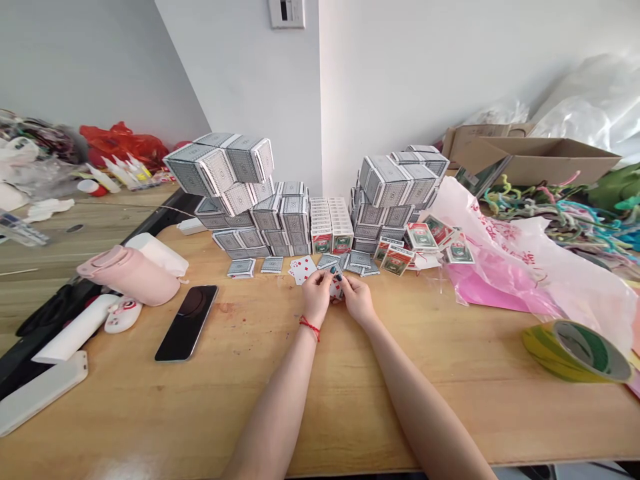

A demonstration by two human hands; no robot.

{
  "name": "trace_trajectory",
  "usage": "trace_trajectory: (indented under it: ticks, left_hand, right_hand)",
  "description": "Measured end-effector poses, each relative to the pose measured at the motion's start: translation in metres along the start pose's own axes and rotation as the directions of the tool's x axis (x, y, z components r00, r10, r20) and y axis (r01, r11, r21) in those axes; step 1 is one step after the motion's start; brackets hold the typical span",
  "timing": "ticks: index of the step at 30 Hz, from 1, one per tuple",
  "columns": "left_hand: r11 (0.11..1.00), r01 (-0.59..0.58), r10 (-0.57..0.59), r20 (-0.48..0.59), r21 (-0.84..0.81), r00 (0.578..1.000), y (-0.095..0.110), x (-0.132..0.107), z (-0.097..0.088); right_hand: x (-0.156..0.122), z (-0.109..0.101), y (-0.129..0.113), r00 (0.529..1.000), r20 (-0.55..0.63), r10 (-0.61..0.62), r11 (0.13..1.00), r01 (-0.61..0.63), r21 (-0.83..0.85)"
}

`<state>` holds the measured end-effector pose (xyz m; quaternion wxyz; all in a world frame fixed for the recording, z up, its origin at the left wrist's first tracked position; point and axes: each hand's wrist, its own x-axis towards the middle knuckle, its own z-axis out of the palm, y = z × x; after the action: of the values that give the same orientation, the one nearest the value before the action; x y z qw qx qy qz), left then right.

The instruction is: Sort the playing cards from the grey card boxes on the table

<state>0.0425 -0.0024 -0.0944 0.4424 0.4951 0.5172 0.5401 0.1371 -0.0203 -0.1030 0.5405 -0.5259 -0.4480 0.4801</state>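
Note:
Playing cards with red diamonds showing are pinched between both hands, low over the middle of the table. My left hand, with a red string bracelet at the wrist, grips their left side. On the right side, my right hand has its fingers closed on the same cards. Just beyond my left hand lies a loose face-up card. Behind the hands is a spread of face-down cards. Two columns of boxed card decks stand between tall stacks of grey-backed decks.
To the left lie a black phone, a pink bottle and a white power bank. A yellow tape roll, plastic bags and a cardboard box are on the right. Red card boxes lie by the right stack.

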Motion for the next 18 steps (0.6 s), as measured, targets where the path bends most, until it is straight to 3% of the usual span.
trace_trajectory:
  ticks: [6,13,18]
  left_hand:
    - [0.985,-0.100,0.106,-0.035,0.137,0.994,0.0007,-0.0008,-0.0017]
    - [0.979,-0.097,0.122,-0.139,0.178,0.983,-0.0011,-0.0008,-0.0009]
    - [0.970,-0.085,0.114,-0.120,0.227,0.986,-0.0019,0.0005,-0.0024]
  right_hand:
    - [-0.0005,-0.0010,-0.0001,0.999,-0.033,-0.011,0.999,0.010,-0.045]
    - [0.0007,-0.0005,0.0015,0.999,-0.047,0.014,0.998,-0.017,-0.061]
    - [0.0020,-0.0034,0.0049,0.994,-0.068,-0.080,0.986,0.069,-0.150]
